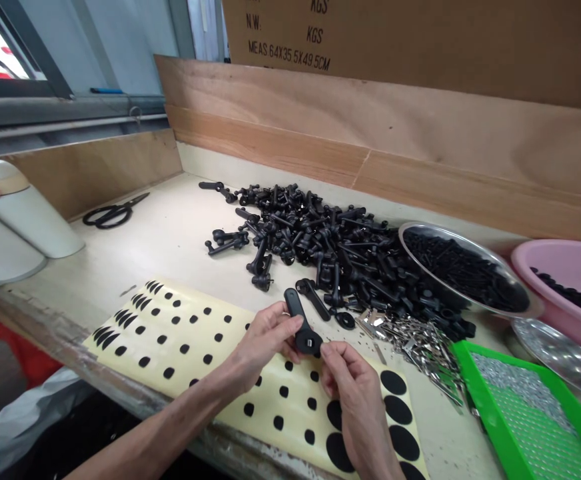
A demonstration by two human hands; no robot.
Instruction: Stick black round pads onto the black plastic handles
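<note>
Sheet (265,403) lies before the heap (320,235) (scissors (128,203) left, bowl (534,307) right).

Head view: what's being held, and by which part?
Black lever, its bar pinched by the left hand; right hand at its round end, grip unclear.

Bench (170,227): worn front edge. Sheet (264,400) lies along front. Behind sheet: heaped black parts (320,240). Beyond its left end: scissors (133,201). Behind its right end: metal pieces (420,343), bowl (530,307). Right: tray (490,413).
</note>
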